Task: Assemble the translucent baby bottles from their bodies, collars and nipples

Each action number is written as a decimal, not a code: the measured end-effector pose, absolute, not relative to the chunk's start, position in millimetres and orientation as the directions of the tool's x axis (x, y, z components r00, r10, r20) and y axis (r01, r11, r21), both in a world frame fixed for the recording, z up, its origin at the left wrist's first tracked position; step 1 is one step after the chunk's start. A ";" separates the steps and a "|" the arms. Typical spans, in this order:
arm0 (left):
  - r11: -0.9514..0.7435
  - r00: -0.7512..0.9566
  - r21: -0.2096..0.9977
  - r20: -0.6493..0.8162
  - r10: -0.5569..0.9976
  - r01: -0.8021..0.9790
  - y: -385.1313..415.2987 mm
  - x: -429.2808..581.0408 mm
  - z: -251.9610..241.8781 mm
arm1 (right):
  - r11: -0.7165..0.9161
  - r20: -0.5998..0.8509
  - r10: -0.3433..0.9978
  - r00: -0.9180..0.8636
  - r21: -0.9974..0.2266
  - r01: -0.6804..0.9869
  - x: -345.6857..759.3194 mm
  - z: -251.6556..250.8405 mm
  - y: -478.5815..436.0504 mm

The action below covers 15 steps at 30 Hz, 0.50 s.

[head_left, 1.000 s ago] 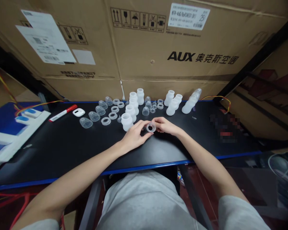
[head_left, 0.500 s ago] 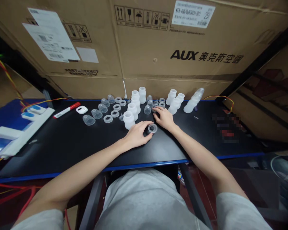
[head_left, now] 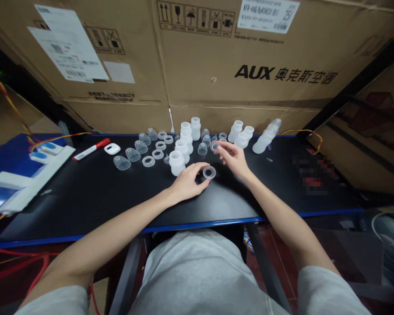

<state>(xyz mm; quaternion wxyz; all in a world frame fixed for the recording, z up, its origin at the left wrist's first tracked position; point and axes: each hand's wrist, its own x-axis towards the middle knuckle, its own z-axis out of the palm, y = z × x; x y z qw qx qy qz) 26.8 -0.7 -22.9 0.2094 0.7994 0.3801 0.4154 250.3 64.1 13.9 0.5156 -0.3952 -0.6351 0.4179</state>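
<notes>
My left hand (head_left: 188, 181) pinches a translucent screw ring (head_left: 209, 172) between thumb and fingertips, its round opening facing me. Just beyond it, my right hand (head_left: 233, 157) grips a small clear bottle nipple (head_left: 214, 145) by its edge, slightly above the table. Beside my left hand a row of frosted white bottles (head_left: 176, 163) runs away from me, open at the top. Small clear domed caps (head_left: 202, 149) stand close to my right fingers. More rings (head_left: 148, 161) and larger caps (head_left: 122, 162) lie in rows on the left.
Further frosted bottles (head_left: 236, 131) stand behind my right hand. An assembled, capped bottle group (head_left: 265, 138) leans at the right. A red-and-white marker (head_left: 92, 149), white earphone case (head_left: 112, 149) and power strip (head_left: 42, 179) lie left. A large cardboard box (head_left: 200, 92) walls the black table's (head_left: 118, 205) back.
My right hand has lifted the clear nipple from among the small parts and drawn it slightly back to the right. My left hand still holds the ring, now tilted more toward me.
</notes>
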 end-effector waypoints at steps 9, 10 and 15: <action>-0.625 0.297 0.700 0.550 0.780 0.345 3.1 27.8 -22.4 | 0.173 0.213 0.911 -0.352 -0.975 -0.141 253.3 31.3 49.2; -0.626 0.293 0.704 0.553 0.780 0.336 3.5 27.9 -22.2 | 0.170 0.212 0.902 -0.376 -0.975 -0.141 254.2 33.1 47.9; -0.637 0.272 0.703 0.576 0.771 0.317 4.1 29.0 -22.2 | 0.166 0.171 0.855 -0.490 -0.985 -0.055 259.4 38.3 44.1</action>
